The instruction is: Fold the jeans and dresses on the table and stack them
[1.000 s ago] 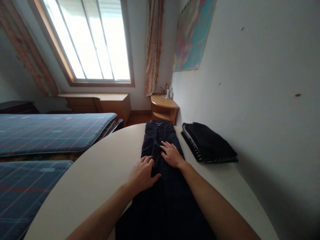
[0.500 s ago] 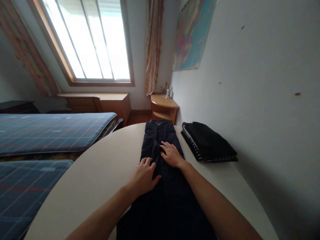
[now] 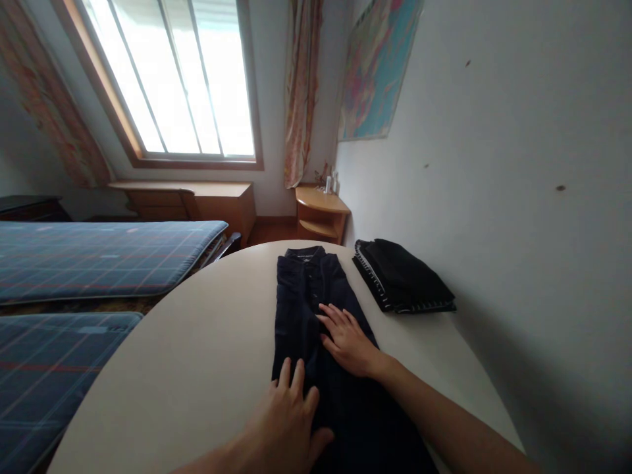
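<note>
A dark navy buttoned shirt (image 3: 301, 296) lies lengthwise on the white round table (image 3: 207, 329), its collar at the far end and its sides folded in to a narrow strip. My left hand (image 3: 293, 408) rests on the shirt's left part near me, fingers spread and pointing forward. Farther up, my right hand (image 3: 345, 336) lies flat across the right half, below the buttons, with its fingers stretched out. Neither hand grips the cloth. The shirt's near end runs out of view at the bottom, partly covered by my hands and forearms.
A folded pile of black cloth (image 3: 402, 273) with white edge stitching sits at the table's right, close to the wall. Blue plaid mattresses (image 3: 108, 257) lie to the left of the table. A wooden corner shelf (image 3: 320, 201) stands beyond the far edge.
The shirt has slid toward me, so its collar now lies inside the table's far edge. Both hands have come nearer with it, the left one farther.
</note>
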Demonstrator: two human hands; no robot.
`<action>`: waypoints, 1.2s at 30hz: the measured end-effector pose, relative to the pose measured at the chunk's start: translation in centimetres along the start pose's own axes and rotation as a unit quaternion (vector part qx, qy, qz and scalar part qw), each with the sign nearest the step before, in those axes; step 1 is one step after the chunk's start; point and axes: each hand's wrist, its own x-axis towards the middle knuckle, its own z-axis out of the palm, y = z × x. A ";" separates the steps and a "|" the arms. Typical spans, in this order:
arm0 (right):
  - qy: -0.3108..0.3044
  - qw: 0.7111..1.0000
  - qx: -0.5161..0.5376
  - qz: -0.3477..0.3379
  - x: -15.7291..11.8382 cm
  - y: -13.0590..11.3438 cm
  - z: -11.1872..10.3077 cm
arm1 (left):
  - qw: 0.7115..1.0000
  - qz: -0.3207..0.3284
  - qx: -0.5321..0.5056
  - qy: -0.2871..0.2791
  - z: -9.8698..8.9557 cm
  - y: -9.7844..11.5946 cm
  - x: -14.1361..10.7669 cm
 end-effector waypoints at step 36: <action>0.033 0.962 0.233 0.142 24.0 3.9 -5.3 | 0.970 0.053 -0.076 0.224 0.8 -6.5 8.5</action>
